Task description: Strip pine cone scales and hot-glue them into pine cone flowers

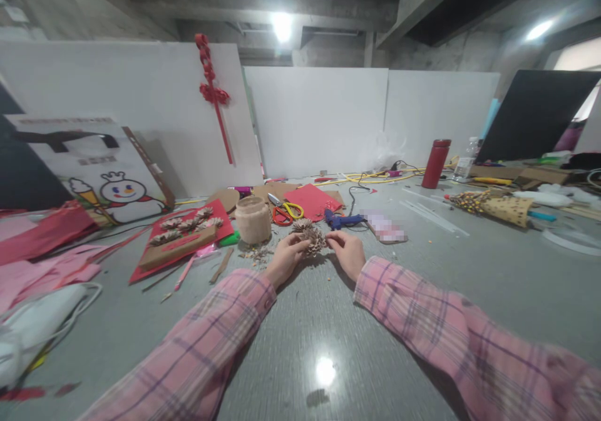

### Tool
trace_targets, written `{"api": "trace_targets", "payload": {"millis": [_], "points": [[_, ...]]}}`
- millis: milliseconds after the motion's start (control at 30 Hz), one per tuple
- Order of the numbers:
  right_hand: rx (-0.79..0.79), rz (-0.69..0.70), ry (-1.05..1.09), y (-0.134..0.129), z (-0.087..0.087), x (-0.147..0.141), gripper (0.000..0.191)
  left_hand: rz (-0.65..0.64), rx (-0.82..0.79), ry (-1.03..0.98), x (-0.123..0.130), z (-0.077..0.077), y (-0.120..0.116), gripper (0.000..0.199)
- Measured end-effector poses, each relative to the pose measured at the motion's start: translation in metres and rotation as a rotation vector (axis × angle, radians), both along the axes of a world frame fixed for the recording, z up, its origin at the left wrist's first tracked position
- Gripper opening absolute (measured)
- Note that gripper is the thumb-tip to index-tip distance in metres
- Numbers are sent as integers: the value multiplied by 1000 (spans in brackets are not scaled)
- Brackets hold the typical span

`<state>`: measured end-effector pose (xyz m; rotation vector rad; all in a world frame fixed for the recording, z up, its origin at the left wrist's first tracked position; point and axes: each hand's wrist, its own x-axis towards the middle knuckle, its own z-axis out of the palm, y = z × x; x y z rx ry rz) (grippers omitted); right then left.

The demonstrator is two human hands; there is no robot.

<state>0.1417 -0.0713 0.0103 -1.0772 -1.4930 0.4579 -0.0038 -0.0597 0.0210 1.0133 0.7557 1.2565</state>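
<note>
Three upright white panels point(319, 117) stand behind a wide grey tabletop point(291, 358) with a dull sheen. Two pink plaid sleeves point(206, 339) reach in over its near edge. Leaning against the panels at left is a white printed carton point(129, 164) with a cartoon snowman; in front of it lies a bright red rectangular card point(141, 269) bearing brown pine-cone flowers. The left hand point(286, 255) and right hand point(346, 253) face each other mid-table, just apart. Left of them stands a tan, round, wood-coloured jar point(253, 222); farther off at right, a tall dark-red bottle point(436, 165). A pixelated pink phone point(387, 228) lies beyond the right hand. Between the hands, near the tabletop, is a brown, many-scaled pine cone point(313, 236), clasped by the left fingers; the right thumb and forefinger come together at its right edge, and I cannot tell whether they grip anything. Just behind are a dark-blue glue gun point(342, 220) and scissors point(295, 210) with red and yellow handles. Smallest are pale brown crumbs point(257, 255) beside the jar.
</note>
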Motion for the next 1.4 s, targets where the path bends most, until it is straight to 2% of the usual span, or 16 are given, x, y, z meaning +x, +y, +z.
{"api": "trace_targets", "payload": {"millis": [300, 1100, 1267, 1400], "points": [[-29, 7, -9, 0, 0, 0, 16, -9, 5, 27, -2, -4, 4, 23], [-47, 15, -28, 0, 0, 0, 16, -9, 12, 49, -1, -2, 1, 25], [-38, -19, -19, -1, 1, 0, 16, 40, 19, 68, 1, -3, 1, 26], [-35, -96, -9, -2, 3, 1, 16, 196, 60, 254, 1, -9, 5, 29]]}}
